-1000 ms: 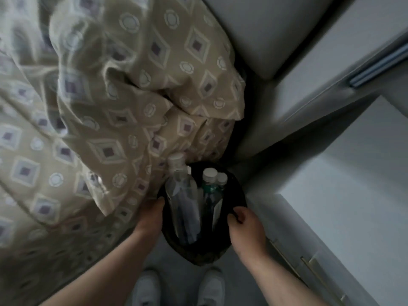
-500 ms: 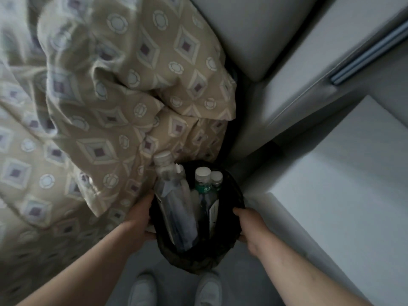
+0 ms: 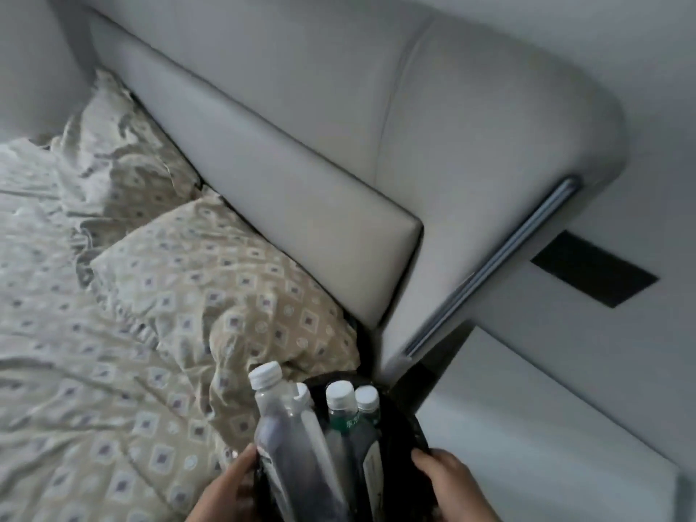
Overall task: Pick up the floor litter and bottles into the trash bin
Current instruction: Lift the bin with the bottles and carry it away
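The black trash bin [image 3: 408, 423] sat low in the middle of the view, just off the bed's side edge near its headboard corner, carried between two hands. Several capped bottles stood upright inside it. A tall clear bottle [image 3: 286, 427] with a white cap leaned against the left wall and rose well above the rim. A green-labelled bottle [image 3: 344, 420] stood at the centre, and a smaller bottle [image 3: 369, 405] touched it on the right. A further white cap [image 3: 302, 393] peeked out behind the tall one, its body hidden.

The left hand [image 3: 226, 491] clasped the bin's left side, with its thumb up against the tall bottle's base. The right hand [image 3: 455, 480] had its fingers [image 3: 423, 455] curled over the right rim, gripping it.

To the left lay a rumpled beige duvet [image 3: 113, 408] printed with diamonds, with a matching pillow [image 3: 211, 265] against the padded grey headboard [image 3: 301, 163]. A white nightstand [image 3: 546, 427] stood to the right of the bin, below a black wall panel [image 3: 595, 269].
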`<state>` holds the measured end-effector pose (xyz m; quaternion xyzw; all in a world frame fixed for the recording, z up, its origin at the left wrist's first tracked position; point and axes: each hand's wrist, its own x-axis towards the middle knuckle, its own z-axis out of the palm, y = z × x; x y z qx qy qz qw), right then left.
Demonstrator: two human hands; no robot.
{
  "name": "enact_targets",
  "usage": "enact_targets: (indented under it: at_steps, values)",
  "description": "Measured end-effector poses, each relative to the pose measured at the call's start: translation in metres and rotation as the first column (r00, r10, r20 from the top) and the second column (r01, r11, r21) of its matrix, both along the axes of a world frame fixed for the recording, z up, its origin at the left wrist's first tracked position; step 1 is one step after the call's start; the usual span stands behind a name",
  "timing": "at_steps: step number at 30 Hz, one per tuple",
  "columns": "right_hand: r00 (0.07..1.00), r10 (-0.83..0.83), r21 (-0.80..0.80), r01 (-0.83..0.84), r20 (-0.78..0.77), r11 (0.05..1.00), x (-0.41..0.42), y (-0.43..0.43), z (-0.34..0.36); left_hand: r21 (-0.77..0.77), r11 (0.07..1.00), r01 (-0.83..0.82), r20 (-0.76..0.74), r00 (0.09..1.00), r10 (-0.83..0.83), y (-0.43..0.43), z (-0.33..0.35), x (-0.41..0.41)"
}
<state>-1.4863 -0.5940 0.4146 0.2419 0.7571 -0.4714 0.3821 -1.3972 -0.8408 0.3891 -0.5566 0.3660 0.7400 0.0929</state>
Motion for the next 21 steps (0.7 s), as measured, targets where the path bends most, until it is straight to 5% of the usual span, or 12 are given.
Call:
enact_targets:
  at_steps: [10,21]
  values:
    - [0.956,-0.278,-0.151,0.262,-0.098,0.953,0.046,0.008,0.197,-0.169,0.920,0.354,-0.189,0.904,-0.383,0.000,0.218,0.018]
    - [0.688,-0.645,-0.328,0.557,-0.332,0.763,0.157,0.016,0.299,-0.264,0.742,0.616,-0.380,0.640,-0.667,-0.003,0.328,0.035]
